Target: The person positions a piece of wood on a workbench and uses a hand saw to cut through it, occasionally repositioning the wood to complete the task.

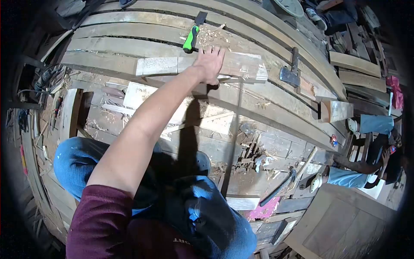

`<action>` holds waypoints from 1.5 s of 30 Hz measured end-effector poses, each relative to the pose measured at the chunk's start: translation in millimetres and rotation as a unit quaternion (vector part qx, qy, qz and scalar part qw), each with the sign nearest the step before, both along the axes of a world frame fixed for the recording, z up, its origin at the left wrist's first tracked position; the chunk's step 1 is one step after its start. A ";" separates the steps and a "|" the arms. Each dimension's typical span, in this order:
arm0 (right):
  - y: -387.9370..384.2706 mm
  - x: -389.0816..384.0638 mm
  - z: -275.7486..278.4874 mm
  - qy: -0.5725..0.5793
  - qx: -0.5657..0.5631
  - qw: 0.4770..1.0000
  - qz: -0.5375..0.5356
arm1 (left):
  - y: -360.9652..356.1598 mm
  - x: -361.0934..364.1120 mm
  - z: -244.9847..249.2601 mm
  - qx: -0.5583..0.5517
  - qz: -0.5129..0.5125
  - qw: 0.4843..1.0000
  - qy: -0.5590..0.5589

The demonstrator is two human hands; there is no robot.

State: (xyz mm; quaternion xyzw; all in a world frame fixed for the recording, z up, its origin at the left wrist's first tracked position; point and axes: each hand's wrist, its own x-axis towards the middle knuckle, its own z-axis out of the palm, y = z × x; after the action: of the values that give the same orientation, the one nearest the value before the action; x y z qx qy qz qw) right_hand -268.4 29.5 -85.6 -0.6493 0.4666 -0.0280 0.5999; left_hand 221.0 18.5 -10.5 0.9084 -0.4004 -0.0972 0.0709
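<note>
My left hand [210, 64] is laid across a short wooden board [241, 64], fingers over its far side and thumb at the near edge. The board rests on a bench of long planks [116, 45]. A long, thin dark blade [233, 138], apparently a handsaw seen edge-on, runs from the board's near edge down toward my knee. Its handle is hidden, and my right hand is out of sight. A smaller pale wood block [157, 65] sits left of the board. Just beyond my fingers lies a chisel [191, 39] with a green and black handle.
A hatchet [291, 71] lies on the bench to the right, near an upright wood block [336, 111]. Wood scraps [250, 151] and a hammer [280, 185] are on the floor. Another person [366, 159] sits at the far right. A brown panel [340, 224] lies lower right.
</note>
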 end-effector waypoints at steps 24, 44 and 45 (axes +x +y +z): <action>-52.1 224.7 5.7 -0.254 -0.020 0.967 0.034 | -0.3 2.0 -9.1 0.007 -0.010 0.999 -0.035; -9.1 42.8 -16.2 -0.053 -0.035 0.997 0.042 | -2.0 -0.8 -2.8 -0.005 0.008 1.000 0.000; 2.0 22.3 -9.7 -0.033 -0.021 0.999 0.027 | -1.4 -1.8 4.2 0.005 0.007 1.000 0.019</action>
State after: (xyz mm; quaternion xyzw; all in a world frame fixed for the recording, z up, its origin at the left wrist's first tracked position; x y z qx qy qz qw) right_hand -246.1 31.5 -95.3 -0.6729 0.4284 -0.0436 0.6015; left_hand 219.2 17.1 -6.2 0.9095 -0.3922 -0.1161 0.0745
